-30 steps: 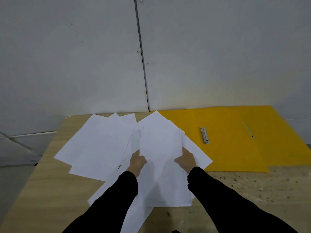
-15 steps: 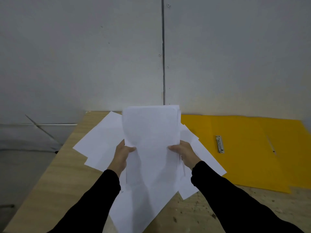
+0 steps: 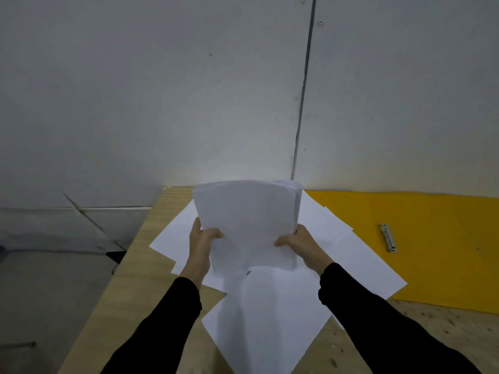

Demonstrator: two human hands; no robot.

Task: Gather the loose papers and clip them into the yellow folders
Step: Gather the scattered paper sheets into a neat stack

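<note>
A stack of white papers (image 3: 247, 220) is held upright above the table, its top curling toward me. My left hand (image 3: 201, 245) grips its left edge and my right hand (image 3: 301, 245) grips its right edge, thumbs on the front sheet. Several loose white sheets (image 3: 272, 319) lie spread on the wooden table beneath and around the stack. An open yellow folder (image 3: 432, 238) lies flat on the right, partly under the sheets, with its metal clip (image 3: 388, 237) in the middle.
The wooden table (image 3: 129, 290) ends at its left edge, with grey floor beyond. A grey wall stands right behind the table. Small specks dot the table's front right part.
Both hands have lifted the stack from the table and raised it upright. The view has shifted left, so the folder now sits farther right.
</note>
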